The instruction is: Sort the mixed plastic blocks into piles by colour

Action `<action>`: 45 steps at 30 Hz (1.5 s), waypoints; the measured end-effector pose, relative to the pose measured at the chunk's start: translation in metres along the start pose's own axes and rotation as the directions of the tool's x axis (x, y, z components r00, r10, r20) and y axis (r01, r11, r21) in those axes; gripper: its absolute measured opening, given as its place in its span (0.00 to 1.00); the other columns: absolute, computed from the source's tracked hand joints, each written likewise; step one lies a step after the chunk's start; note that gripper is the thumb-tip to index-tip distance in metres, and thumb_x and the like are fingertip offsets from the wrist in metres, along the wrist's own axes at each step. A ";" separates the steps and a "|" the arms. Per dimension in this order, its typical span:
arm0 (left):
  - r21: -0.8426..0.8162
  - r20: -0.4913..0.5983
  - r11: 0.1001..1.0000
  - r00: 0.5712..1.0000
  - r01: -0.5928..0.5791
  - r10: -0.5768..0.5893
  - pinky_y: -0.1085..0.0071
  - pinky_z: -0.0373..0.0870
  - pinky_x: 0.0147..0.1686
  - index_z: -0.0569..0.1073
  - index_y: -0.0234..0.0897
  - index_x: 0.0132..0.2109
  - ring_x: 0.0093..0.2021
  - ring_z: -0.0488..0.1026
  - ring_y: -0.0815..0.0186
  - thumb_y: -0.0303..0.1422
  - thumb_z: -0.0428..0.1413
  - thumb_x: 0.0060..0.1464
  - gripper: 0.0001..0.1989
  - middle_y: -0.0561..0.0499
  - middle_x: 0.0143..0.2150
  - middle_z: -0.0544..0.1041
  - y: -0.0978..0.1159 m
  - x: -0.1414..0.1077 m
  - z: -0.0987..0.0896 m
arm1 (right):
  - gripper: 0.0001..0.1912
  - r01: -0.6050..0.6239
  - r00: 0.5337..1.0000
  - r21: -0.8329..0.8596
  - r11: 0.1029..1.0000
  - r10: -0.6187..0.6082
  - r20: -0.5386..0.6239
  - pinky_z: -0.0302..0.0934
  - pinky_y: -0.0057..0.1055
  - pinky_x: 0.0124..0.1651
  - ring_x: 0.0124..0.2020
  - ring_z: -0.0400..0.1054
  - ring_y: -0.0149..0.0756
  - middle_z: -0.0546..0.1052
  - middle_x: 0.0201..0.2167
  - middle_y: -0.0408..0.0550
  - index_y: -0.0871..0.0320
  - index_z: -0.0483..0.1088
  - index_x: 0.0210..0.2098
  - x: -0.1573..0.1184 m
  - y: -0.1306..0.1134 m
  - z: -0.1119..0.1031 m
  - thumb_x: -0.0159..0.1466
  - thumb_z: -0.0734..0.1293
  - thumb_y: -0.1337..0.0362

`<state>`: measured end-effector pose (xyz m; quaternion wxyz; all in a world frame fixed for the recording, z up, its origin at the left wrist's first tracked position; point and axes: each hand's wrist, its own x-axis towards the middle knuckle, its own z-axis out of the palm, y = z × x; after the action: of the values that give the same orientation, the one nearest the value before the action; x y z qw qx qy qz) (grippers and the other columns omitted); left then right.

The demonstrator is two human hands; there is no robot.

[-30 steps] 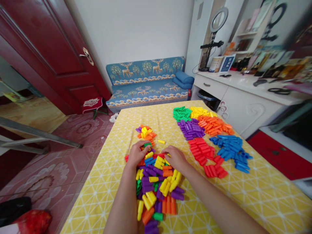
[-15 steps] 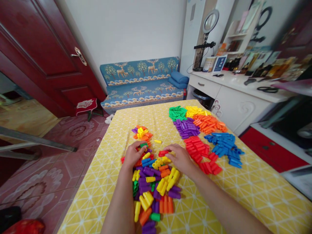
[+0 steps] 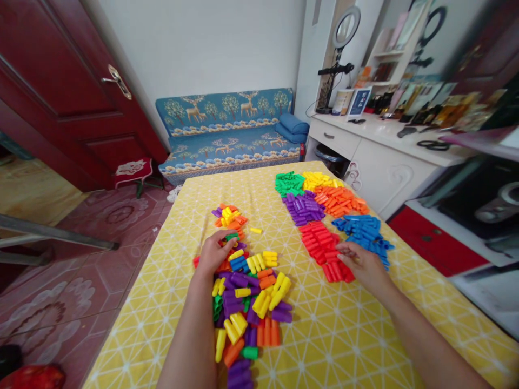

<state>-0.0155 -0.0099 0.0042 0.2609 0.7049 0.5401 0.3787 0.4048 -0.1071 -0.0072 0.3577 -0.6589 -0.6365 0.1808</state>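
Small plastic tubes lie on a table with a yellow patterned cloth. A mixed pile of purple, yellow, orange, blue, green and red tubes is at the centre. My left hand rests at its upper left edge, thumb and fingers round a green tube. To the right, my right hand bends its fingers over the right edge of the red pile, beside the blue pile; what its fingertips hold, if anything, is hidden.
Green, yellow, orange and purple piles lie at the far right of the table. A small mixed cluster and a lone yellow tube lie beyond my left hand. Past the table stands a blue sofa.
My right hand has moved right, from the mixed pile to the red pile. The red tubes near its fingers have left the mixed pile. My left hand stays by the green tube.
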 end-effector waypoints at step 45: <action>0.050 -0.007 0.989 0.991 -0.136 0.136 0.59 0.64 0.57 0.76 0.41 0.50 0.55 0.70 0.56 0.40 0.58 0.54 0.18 0.43 0.54 0.74 0.007 0.003 0.001 | 0.14 0.317 0.946 0.248 0.915 -0.324 -0.012 0.64 0.33 0.44 0.41 0.71 0.37 0.77 0.40 0.47 0.54 0.71 0.46 0.104 -0.150 0.130 0.61 0.65 0.59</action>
<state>-0.0098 -0.0092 0.0099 0.2143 0.7444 0.5011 0.3859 0.2208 0.0146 0.0326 0.4524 -0.4935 -0.7135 0.2070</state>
